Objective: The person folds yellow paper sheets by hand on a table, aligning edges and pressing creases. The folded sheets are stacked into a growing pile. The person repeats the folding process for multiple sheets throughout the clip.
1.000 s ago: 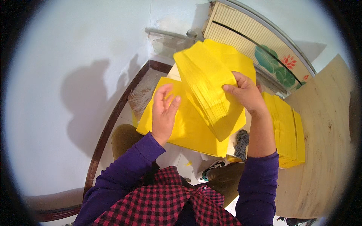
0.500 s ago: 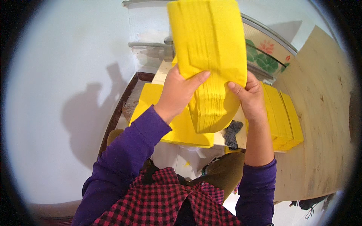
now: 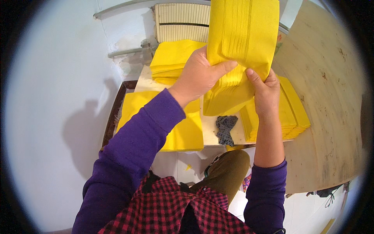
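A thick bundle of yellow cloth sheets (image 3: 243, 35), felt-like and many-layered, is held up in front of me. My left hand (image 3: 198, 76) grips its left edge, the thumb lying across the front layers. On the opposite edge my right hand (image 3: 267, 91) is closed, its thumb pressed to the cloth near the other thumb. The bundle bends at the thumbs, and its lower end hangs over the table. Behind the bundle, most of my fingers are hidden.
On the pale tabletop (image 3: 210, 136) lie a yellow stack (image 3: 179, 136) at near left, another yellow stack (image 3: 175, 58) behind it, and yellow piles (image 3: 288, 109) at right. A crumpled dark grey cloth (image 3: 226, 129) lies between them. A wooden board (image 3: 327, 117) fills the right side; a white wall (image 3: 58, 97) stands left.
In the picture, the bundle and both hands have shifted to the right, and the view has swung. More of the far-left yellow stack shows. Both hands keep their hold.
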